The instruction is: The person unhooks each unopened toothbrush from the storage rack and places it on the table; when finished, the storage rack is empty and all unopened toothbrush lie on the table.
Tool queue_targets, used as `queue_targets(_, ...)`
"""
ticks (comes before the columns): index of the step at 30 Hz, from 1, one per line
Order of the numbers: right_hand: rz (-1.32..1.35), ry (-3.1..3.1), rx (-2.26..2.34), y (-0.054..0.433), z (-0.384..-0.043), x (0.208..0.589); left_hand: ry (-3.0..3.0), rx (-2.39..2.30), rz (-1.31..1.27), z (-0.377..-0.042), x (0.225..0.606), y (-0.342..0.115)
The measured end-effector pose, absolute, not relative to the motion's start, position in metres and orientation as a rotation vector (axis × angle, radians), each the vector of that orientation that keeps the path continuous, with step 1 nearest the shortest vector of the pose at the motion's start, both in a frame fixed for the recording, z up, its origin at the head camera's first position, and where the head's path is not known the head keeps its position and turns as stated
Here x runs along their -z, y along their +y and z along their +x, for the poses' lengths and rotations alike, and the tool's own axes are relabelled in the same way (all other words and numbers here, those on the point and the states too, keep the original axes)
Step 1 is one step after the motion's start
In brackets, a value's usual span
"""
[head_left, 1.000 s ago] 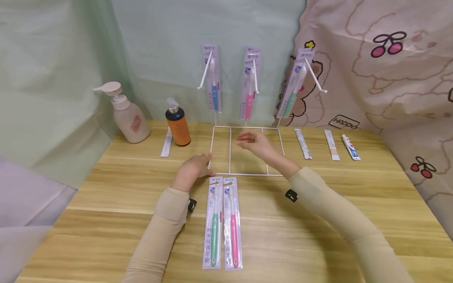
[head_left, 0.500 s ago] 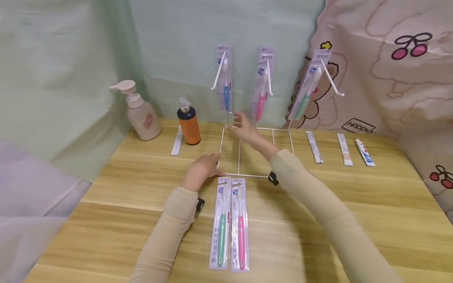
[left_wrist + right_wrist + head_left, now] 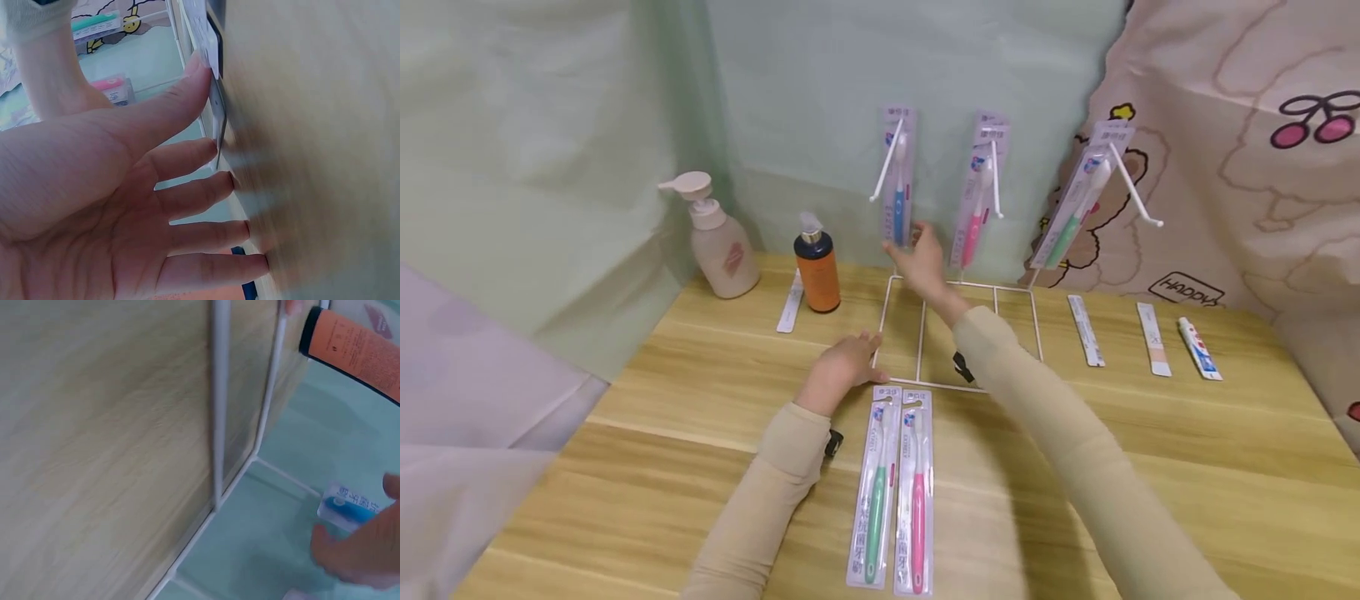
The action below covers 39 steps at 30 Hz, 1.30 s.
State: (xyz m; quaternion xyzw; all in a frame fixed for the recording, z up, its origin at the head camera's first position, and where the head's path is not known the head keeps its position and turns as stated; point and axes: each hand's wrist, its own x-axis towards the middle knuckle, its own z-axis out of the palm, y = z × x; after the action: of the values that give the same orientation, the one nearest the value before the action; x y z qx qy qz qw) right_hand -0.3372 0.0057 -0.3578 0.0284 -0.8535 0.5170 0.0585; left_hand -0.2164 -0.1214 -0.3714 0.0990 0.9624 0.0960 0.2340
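Observation:
In the head view my left hand (image 3: 844, 362) lies at the front left corner of a white wire display rack (image 3: 921, 342). Its fingers are spread, with fingertips down at the tabletop, as the left wrist view also shows (image 3: 206, 231). My right hand (image 3: 922, 262) reaches over the rack's base to the lower end of a packaged blue toothbrush (image 3: 900, 196) hanging from the left hook. Thumb and fingers stand apart around the package bottom (image 3: 344, 511). A packaged pink toothbrush (image 3: 976, 208) hangs on the middle hook, a green one (image 3: 1078, 208) on the right hook.
Packaged green (image 3: 876, 508) and pink (image 3: 918, 508) toothbrushes lie side by side before the rack. An orange bottle (image 3: 818, 275), a pump bottle (image 3: 724, 254) and a slim packet (image 3: 790, 304) are at left. Two slim packets (image 3: 1086, 331) and a toothpaste tube (image 3: 1199, 348) lie at right.
My right hand has moved left and back, from above the rack's base to the hanging blue toothbrush. My left hand stays at the rack's corner. The head view has shifted left.

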Motion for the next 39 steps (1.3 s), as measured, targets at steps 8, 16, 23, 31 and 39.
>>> queue_targets(8,0.038,-2.462,-1.46,0.018,-0.342,0.356,2.631,-0.228,0.312,-0.211,0.375,-0.105)
queue_targets(16,0.083,-2.467,-1.346,0.034,-0.337,0.354,2.618,-0.251,0.314,-0.21,0.376,-0.099)
queue_targets(23,0.318,-2.439,-1.309,0.039,-0.311,0.36,2.61,-0.259,0.299,-0.212,0.379,-0.111)
queue_targets(31,0.427,-2.495,-1.09,0.05,-0.291,0.357,2.615,-0.278,0.292,-0.213,0.374,-0.12)
queue_targets(39,0.562,-2.565,-0.95,0.065,-0.283,0.343,2.61,-0.271,0.305,-0.22,0.368,-0.123)
